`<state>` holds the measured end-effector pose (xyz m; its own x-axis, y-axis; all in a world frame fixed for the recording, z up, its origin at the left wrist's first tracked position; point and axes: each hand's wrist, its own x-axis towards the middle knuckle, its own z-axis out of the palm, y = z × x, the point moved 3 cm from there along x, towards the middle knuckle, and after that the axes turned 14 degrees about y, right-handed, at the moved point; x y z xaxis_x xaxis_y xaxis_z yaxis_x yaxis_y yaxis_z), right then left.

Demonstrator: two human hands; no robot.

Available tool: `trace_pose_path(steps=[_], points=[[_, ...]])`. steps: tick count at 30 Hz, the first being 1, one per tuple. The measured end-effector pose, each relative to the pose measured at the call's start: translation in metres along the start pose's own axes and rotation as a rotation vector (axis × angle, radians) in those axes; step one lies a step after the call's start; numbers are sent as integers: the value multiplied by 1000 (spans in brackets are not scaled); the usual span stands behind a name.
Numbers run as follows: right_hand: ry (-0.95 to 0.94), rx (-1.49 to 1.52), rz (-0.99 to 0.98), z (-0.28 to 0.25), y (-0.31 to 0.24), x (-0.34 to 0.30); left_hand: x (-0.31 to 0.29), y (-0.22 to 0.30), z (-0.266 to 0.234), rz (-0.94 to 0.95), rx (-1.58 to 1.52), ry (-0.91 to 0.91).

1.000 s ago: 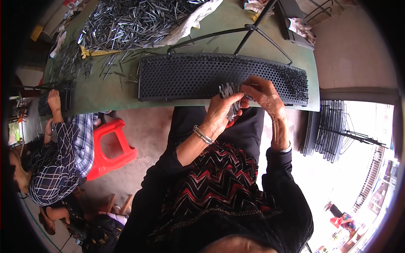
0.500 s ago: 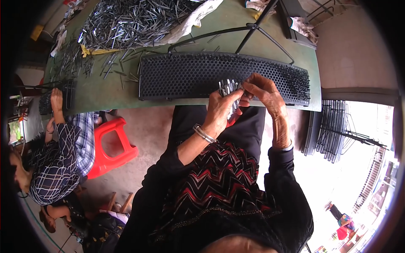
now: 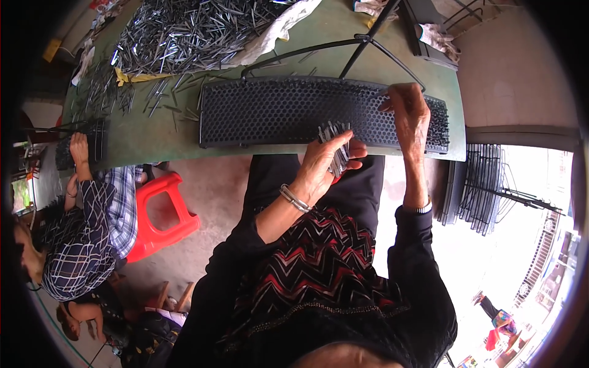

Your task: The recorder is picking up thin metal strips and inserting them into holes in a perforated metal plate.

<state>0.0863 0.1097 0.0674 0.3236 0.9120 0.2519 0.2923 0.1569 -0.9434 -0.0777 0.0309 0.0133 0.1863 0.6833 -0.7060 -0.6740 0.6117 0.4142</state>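
A bundle of thin dark metal strips (image 3: pixel 336 150) lies in my left hand (image 3: pixel 314 167), with the thumb closed across it. This hand is just in front of a long black perforated panel (image 3: pixel 270 110) near the table's front edge. My right hand (image 3: pixel 410 116) is over the right part of the panel, close to its back edge. Its fingertips are pinched together; anything between them is too small to make out. Dark pieces stand packed in the holes at the panel's right end (image 3: pixel 438 126) and along its back edge. Much of the left part shows open holes.
A large heap of metal strips (image 3: pixel 190 34) lies on a white sheet on the green table (image 3: pixel 138 135), with loose strips around it. Black rods (image 3: pixel 362 46) rise behind the panel. At left sit a co-worker (image 3: pixel 80 245) and a red stool (image 3: pixel 162 214). Black racks (image 3: pixel 478 190) stand at right.
My right hand has left the strips in my left hand and moved right and away from me, over the panel. My left hand keeps hold of the bundle, nearly in place.
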Motion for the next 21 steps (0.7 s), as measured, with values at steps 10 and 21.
trace_pose_path(steps=[10,21], points=[[10,-199,-102,12,24,14,5,-15,1,-170,-91,-81],[-72,-364,-432,14,25,25,3,-13,-1,-108,63,-23]])
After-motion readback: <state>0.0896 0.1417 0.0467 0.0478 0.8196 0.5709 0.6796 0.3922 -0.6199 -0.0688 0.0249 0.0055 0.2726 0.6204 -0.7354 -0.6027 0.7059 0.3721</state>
